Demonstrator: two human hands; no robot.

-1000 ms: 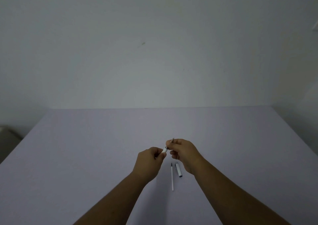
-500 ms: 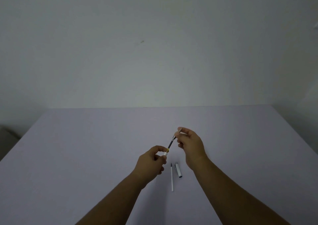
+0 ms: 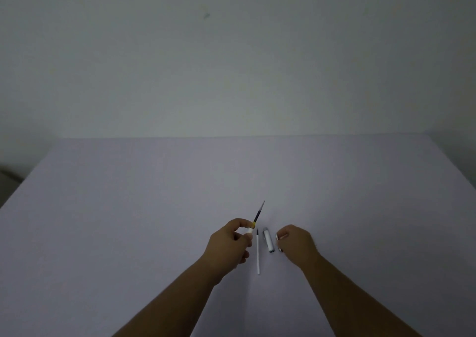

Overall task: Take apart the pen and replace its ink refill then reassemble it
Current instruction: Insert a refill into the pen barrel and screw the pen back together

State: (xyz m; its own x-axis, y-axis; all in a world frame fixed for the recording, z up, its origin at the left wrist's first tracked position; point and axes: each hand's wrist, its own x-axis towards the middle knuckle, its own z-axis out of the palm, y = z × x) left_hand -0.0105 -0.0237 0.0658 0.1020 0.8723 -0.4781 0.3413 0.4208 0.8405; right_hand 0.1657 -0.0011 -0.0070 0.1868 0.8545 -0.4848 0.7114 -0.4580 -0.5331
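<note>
My left hand [image 3: 228,242] grips the white pen barrel [image 3: 250,231] just below its yellow ring. The dark ink refill [image 3: 258,213] sticks out of the barrel, its tip pointing up and to the right. My right hand [image 3: 296,244] rests low on the table with its fingers curled around a small silvery tip piece [image 3: 280,237]. Between my hands a thin white spare refill [image 3: 258,255] lies lengthwise on the table. Next to it lies the grey-white pen cap [image 3: 268,241], just left of my right fingers.
Everything lies on a pale lilac table [image 3: 128,220]. Its far edge meets a plain grey wall [image 3: 231,66]. The table's left edge drops off beside a dark floor area [image 3: 7,182].
My right hand pulled the tip piece off the refill's end and came down to the table beside the cap. The refill now stands bare out of the barrel in my left hand.
</note>
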